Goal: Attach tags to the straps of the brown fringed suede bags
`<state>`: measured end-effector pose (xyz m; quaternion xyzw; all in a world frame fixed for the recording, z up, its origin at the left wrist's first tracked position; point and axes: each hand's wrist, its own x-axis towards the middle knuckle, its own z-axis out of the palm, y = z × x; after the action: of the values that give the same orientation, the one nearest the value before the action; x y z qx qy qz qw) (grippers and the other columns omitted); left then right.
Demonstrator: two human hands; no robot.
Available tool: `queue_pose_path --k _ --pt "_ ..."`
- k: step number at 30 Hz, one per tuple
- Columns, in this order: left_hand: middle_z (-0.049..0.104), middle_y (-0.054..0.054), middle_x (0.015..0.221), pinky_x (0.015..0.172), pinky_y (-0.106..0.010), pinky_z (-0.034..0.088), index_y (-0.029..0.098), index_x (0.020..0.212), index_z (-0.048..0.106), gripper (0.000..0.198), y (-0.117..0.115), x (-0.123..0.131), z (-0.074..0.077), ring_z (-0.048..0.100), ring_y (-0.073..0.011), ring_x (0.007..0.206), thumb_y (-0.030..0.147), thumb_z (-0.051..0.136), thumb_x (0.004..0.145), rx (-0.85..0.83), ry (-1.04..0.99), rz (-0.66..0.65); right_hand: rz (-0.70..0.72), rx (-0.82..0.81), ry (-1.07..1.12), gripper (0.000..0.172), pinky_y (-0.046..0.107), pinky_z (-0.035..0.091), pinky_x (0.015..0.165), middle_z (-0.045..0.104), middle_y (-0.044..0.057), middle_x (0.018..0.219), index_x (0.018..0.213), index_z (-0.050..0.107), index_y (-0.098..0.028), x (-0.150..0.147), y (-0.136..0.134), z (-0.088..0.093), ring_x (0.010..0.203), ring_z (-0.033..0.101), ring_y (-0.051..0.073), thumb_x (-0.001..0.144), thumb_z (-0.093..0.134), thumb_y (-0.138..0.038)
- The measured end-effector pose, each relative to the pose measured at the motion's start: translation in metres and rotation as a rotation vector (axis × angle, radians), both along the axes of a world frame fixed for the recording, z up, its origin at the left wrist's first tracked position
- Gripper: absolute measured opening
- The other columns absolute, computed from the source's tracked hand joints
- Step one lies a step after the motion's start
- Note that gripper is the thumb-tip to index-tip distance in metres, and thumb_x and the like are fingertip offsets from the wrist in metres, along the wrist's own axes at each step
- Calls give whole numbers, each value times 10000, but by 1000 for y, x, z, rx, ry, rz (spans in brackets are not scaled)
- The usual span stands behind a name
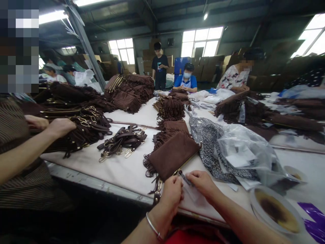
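Head view: brown fringed pouch (174,154) lying on white tabletop (88,166) close to near edge. Left hand (171,191) just below pouch, fingers curled tight together, can't tell on what. Right hand (203,183) beside it, pinching clear plastic (193,195). Dark straps (124,139) heaped left, patterned fabric (207,135) right.

An open lane of tabletop (127,174) runs between straps (124,140) and pouch (175,154); plastic bag (250,147) and tape roll (276,210) obstruct the right.
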<state>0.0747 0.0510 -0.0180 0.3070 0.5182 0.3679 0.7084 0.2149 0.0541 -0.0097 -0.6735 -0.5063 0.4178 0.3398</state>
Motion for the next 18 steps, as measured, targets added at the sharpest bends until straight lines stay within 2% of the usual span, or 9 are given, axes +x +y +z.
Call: queue_pose_path --k 5,10,14,18 --pt "432 62 571 387 -181 186 183 663 477 262 -7 -1 2 260 -26 393 369 661 676 -113 -63 -25 -36 -3 -54 396 236 350 504 567 -7 521 591 622 -153 -6 11 -5 546 503 141 753 534 -504" --pt "432 54 562 392 -173 180 171 663 497 202 3 7 -1 273 -25 389 314 639 670 -179 -88 36 -31 -71 -78 380 235 306 450 529 -8 474 541 556 -180 -12 23 -10 488 467 129 745 519 -498" --pt "405 54 534 400 -177 177 177 609 483 224 7 10 0 256 -30 390 325 639 672 -218 -80 80 19 -129 -58 424 246 284 420 500 -11 437 516 531 -199 -17 32 -6 427 427 127 734 498 -560" --pt "309 48 430 395 -213 185 199 474 442 321 8 2 0 250 -64 374 360 645 664 -180 3 91 84 -49 -61 389 266 253 444 463 2 427 408 471 -214 -23 40 -7 452 409 138 625 579 -517"
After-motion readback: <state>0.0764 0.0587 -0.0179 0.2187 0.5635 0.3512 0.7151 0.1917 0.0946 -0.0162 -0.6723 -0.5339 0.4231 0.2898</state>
